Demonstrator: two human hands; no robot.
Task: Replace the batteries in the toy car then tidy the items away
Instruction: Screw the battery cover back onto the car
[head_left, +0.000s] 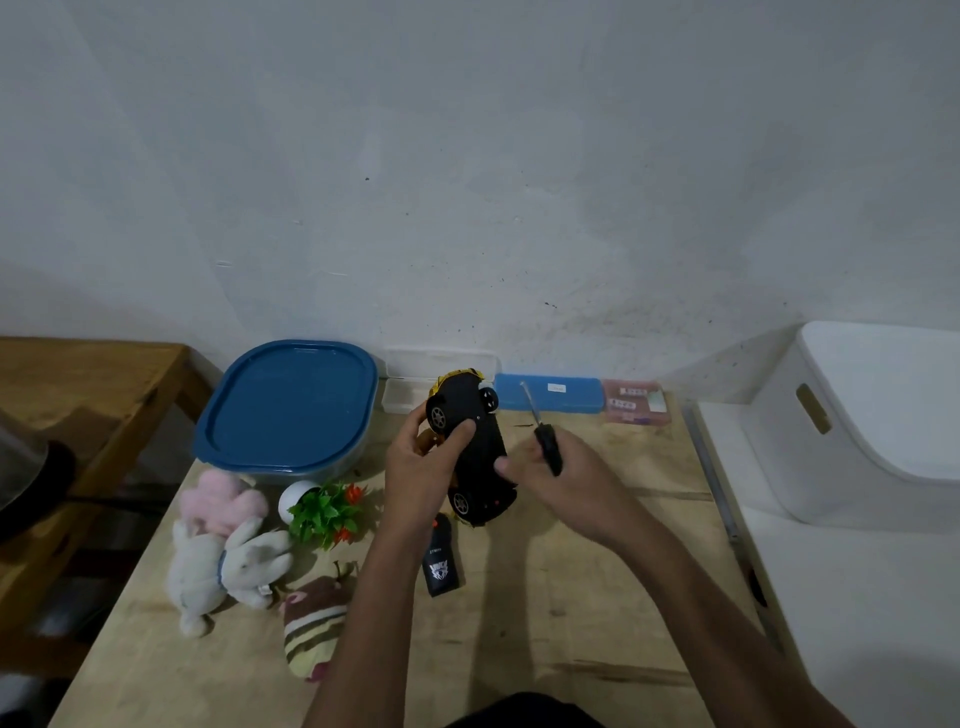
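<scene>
Your left hand (421, 462) grips the toy car (475, 452) from its left side, with the thumb pressed on the black underside and the fingers curled round behind the yellow body. You hold the car upside down above the table (519, 649), wheels toward you, its far end tilted up and away. Right of the car, your right hand (566, 478) is wrapped round the black handle of the screwdriver (545, 439), and its thumb tip touches the car's right edge. The metal shaft points up and away, its tip clear of the car. Both forearms reach in from the bottom edge and converge on the car.

Left of the car sits a blue-lidded container (291, 405), with a plush rabbit (223, 561) and a small potted plant (324, 512) nearer you. Just below the car lies a black remote (441, 564). Behind and right of the car are a blue case (550, 395) and a pink box (634, 402).
</scene>
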